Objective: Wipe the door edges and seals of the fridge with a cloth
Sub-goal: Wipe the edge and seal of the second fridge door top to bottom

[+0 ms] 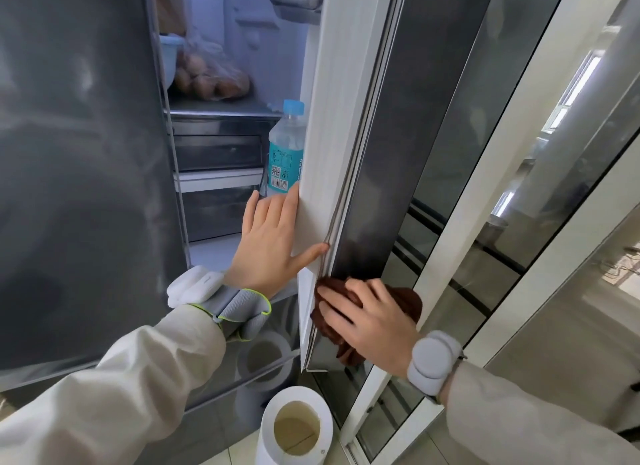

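The fridge's right door (391, 125) stands ajar, its white inner edge (325, 146) and grey seal strip (349, 174) facing me. My left hand (272, 239) lies flat with straight fingers against the white edge, thumb reaching toward the seal. Lower down, my right hand (370, 321) presses a dark brown cloth (405, 303) against the door's bottom corner, fingers spread over the cloth. Part of the cloth hangs below my palm.
The left fridge door (79, 153) is closed beside the opening. Inside are a blue-capped water bottle (285, 146), a bag of round foods (211, 77) and drawers (218, 153). A white bin (294, 426) stands on the floor below. A glass sliding door (502, 187) is close on the right.
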